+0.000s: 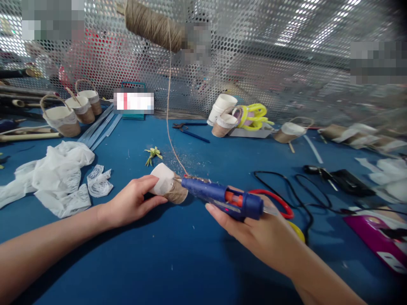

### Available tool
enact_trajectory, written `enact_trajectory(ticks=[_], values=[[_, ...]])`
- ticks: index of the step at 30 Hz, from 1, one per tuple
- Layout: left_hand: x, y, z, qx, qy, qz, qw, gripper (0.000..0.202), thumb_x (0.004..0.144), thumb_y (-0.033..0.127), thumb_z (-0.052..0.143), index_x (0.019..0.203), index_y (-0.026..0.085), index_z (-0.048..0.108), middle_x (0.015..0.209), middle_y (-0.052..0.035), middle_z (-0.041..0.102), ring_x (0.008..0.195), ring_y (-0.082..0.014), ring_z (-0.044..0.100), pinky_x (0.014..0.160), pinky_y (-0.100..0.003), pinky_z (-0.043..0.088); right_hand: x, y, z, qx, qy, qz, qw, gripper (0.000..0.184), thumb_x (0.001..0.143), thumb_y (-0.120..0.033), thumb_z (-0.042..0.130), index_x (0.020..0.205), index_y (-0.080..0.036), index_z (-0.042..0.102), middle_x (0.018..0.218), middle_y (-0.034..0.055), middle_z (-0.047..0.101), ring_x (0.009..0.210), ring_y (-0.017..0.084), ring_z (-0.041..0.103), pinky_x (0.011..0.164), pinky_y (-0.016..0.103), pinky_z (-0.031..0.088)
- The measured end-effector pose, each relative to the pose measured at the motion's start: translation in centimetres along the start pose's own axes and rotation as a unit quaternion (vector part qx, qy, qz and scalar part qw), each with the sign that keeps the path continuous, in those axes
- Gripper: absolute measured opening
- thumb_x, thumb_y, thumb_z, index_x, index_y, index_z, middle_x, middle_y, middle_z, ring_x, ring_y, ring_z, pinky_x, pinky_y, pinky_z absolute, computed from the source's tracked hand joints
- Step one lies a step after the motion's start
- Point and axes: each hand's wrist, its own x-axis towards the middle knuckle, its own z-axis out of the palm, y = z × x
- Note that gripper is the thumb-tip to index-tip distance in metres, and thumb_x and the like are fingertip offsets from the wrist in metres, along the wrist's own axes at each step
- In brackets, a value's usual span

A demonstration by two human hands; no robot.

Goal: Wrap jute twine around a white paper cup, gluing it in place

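My left hand is closed around the open end of a paper cup, which lies tilted with its base toward the right. Brown twine wraps the lower part of the cup. In my right hand is a blue hot glue gun, its nozzle touching or just above the wrapped part; I cannot tell which. A strand of twine runs down from a large spool to behind the glue gun's front end. A small yellow-green ribbon bow lies beyond the cup.
White lace and clear glue sticks lie at the left, near several finished-looking cup baskets. Pliers and stacked white cups are at the back. A black cord loops at the right, near a purple object.
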Motion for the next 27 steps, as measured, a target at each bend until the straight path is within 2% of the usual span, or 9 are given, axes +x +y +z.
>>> enact_trajectory(ticks=[6, 10, 14, 27], values=[[-0.04, 0.38, -0.04, 0.023, 0.002, -0.002, 1.000, 0.014, 0.083, 0.026, 0.051, 0.085, 0.012, 0.053, 0.075, -0.0048, 0.059, 0.065, -0.0145, 0.052, 0.060, -0.025, 0.044, -0.25, 0.07, -0.02, 0.015, 0.002, 0.004, 1.000, 0.008, 0.079, -0.024, 0.053, 0.072, -0.025, 0.051, 0.061, -0.0064, 0.061, 0.048, 0.010, 0.056, 0.049, 0.020, 0.048], [-0.03, 0.42, -0.09, 0.016, -0.004, -0.012, 1.000, 0.019, 0.083, 0.026, 0.051, 0.094, 0.011, 0.052, 0.081, -0.0078, 0.061, 0.070, -0.0168, 0.055, 0.064, -0.028, 0.045, -0.20, 0.13, 0.01, 0.032, 0.001, 0.000, 0.999, 0.009, 0.080, -0.025, 0.051, 0.072, -0.027, 0.053, 0.061, -0.0064, 0.062, 0.048, 0.012, 0.058, 0.049, 0.022, 0.049], [0.02, 0.47, -0.16, 0.011, -0.006, -0.029, 1.000, 0.023, 0.082, 0.026, 0.052, 0.100, 0.011, 0.050, 0.086, -0.0093, 0.062, 0.073, -0.0181, 0.057, 0.065, -0.029, 0.046, -0.50, 0.27, 0.05, 0.006, 0.013, -0.004, 1.000, 0.010, 0.080, -0.030, 0.050, 0.077, -0.029, 0.060, 0.066, -0.0052, 0.066, 0.052, 0.014, 0.061, 0.050, 0.025, 0.050], [-0.05, 0.64, -0.14, 0.010, -0.010, -0.042, 0.999, 0.022, 0.082, 0.027, 0.052, 0.100, 0.014, 0.049, 0.087, -0.0073, 0.064, 0.074, -0.0174, 0.060, 0.066, -0.028, 0.048, -0.54, -0.12, -0.07, 0.040, -0.004, 0.014, 0.999, 0.014, 0.080, -0.030, 0.051, 0.089, -0.029, 0.062, 0.074, -0.0025, 0.069, 0.059, 0.016, 0.063, 0.052, 0.025, 0.053]])
